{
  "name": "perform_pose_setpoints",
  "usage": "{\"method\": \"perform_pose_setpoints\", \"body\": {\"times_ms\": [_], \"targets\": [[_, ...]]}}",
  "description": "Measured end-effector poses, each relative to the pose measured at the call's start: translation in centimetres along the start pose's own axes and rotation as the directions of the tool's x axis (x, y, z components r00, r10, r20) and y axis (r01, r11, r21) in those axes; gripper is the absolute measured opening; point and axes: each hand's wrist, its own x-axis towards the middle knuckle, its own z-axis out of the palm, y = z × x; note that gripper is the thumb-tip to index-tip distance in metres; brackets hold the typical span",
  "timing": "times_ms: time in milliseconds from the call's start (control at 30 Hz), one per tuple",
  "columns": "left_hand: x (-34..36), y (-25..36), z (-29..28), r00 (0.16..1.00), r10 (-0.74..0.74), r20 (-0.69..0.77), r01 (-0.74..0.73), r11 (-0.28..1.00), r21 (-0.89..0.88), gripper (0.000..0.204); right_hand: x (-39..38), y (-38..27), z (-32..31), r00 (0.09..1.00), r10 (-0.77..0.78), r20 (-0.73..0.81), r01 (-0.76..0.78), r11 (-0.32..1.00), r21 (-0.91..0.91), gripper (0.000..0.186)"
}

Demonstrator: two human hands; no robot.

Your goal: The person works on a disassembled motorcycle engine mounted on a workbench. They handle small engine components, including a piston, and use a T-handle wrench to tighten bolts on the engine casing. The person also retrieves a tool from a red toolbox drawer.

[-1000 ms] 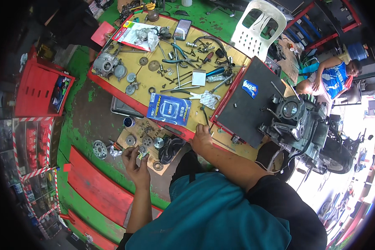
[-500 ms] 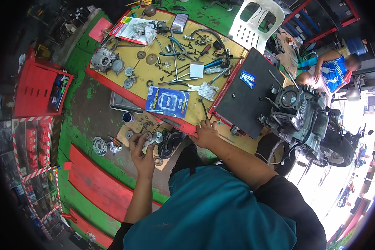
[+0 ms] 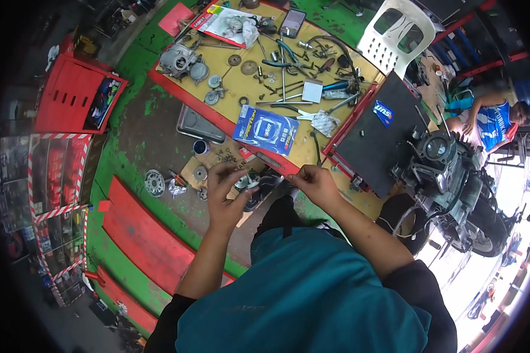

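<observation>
Left hand (image 3: 225,194), centre of frame: thumb and fingers clamped on a small whitish piece (image 3: 252,183), fine shape too blurred to read. It's held up in front of the floor, left of the right hand. Right hand (image 3: 318,185), just right of centre: thumb and index tips together, right by the table's red edge. Can't tell if anything's pinched there or if the tips touch the edge.

Yellow-topped table with red edging (image 3: 203,116) fills upper middle. On its near edge, a flat blue-and-white rectangular package (image 3: 266,130), above and between the hands. Thin black rod (image 3: 318,154) lies just above the right hand. Higher up: blue-handled metal pliers (image 3: 284,54), small white square box (image 3: 312,92), grey metal castings at the table's left end. Flat black panel (image 3: 365,150) on the right, grey metal engine (image 3: 441,162) beyond it.

Floor, left of the left hand: round silver perforated disc (image 3: 155,183). White plastic chair (image 3: 394,44) upper right; seated person in a blue sleeveless top (image 3: 493,125) far right.
</observation>
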Motion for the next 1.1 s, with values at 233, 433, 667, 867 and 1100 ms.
{"method": "perform_pose_setpoints", "body": {"times_ms": [233,433,667,867,1100], "targets": [[1.4,1.4,2.1,0.998,-0.02,0.053,0.036,0.945,-0.325,0.051,-4.2,-7.6,-4.0,0.854,-0.502,-0.137,0.516,0.852,0.095,0.018],[1.6,2.2,4.4,0.964,-0.157,0.216,0.264,0.693,-0.671,0.05,-5.2,-3.8,-5.4,0.931,-0.281,-0.234,0.343,0.892,0.294,0.02],[1.0,1.7,5.8,0.942,-0.216,0.257,0.333,0.703,-0.628,0.045,-9.9,4.1,-6.8,0.973,0.102,-0.209,0.004,0.892,0.452,0.027],[1.1,-0.5,4.7,0.953,-0.192,0.233,0.29,0.796,-0.531,0.044,-13.2,12.1,-5.1,0.931,0.228,-0.285,-0.19,0.969,0.157,0.032],[2.1,-3.3,0.3,0.948,-0.306,0.089,0.317,0.871,-0.376,0.044,-10.9,16.5,-3.3,0.937,0.154,-0.313,-0.25,0.922,-0.296,0.028]]}}
